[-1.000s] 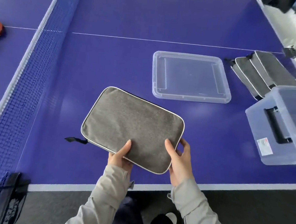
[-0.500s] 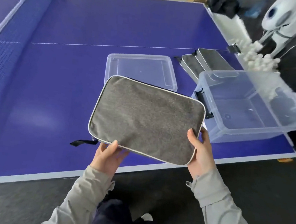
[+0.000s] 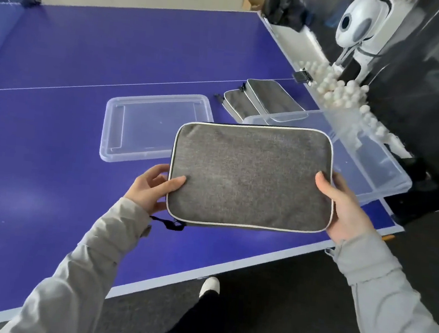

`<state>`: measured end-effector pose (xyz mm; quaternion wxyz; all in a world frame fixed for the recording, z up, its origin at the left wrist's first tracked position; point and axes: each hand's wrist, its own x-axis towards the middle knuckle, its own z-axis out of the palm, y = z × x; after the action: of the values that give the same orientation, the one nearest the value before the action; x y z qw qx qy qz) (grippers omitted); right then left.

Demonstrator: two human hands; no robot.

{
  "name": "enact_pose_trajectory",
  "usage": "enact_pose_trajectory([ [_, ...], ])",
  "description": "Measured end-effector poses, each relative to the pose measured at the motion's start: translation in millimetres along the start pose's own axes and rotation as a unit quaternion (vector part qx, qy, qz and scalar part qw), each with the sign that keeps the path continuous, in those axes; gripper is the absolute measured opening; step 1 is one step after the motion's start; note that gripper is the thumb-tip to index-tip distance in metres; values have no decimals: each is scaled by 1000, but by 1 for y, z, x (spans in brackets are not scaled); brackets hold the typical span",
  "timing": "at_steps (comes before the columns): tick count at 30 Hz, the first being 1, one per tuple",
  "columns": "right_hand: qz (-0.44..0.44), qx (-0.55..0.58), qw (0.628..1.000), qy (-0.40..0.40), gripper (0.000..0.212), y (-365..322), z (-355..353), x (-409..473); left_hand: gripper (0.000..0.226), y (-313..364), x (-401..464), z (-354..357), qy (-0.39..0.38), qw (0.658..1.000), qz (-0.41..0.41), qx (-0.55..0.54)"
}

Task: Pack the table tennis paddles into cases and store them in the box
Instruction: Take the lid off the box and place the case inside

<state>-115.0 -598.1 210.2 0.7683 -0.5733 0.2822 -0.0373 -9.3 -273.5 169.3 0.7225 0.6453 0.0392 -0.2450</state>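
Hands on both short ends of a grey fabric paddle case (image 3: 251,176) with white piping — left hand (image 3: 150,186) has its thumb flat on top near the left edge with the fingers curled under, right hand (image 3: 343,207) grips the right edge the same way, thumb on top. Case is held up flat in the air, above the near edge of the blue table tennis table (image 3: 55,129) and partly in front of the clear plastic storage box (image 3: 381,168), which sits at the table's right corner. A black zipper pull (image 3: 168,224) dangles off the case's lower left corner. Box's clear lid (image 3: 155,126) lies flat on the table just left of the box, and two more grey cases (image 3: 259,100) lean against each other just behind it. Past the table's right edge there's a heap of white balls (image 3: 338,93) and a white robot-looking machine (image 3: 358,26).
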Motion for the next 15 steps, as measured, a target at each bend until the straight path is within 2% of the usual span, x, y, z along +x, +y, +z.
enact_pose_trajectory([
  [3, -1, -29, 1000, 4, 57, -27, -23, 32, 58, 3, 25, 32, 3, 1000, -1, 5],
  [10, -2, -84, 996, 25, 38, -70, -67, 88, 31, 11, 72, 101, 15, 1000, -15, 8],
  [15, 32, -99, 994, 28, 32, -86, -99, 124, 31, 16, 90, 143, 28, 999, -37, 1],
])
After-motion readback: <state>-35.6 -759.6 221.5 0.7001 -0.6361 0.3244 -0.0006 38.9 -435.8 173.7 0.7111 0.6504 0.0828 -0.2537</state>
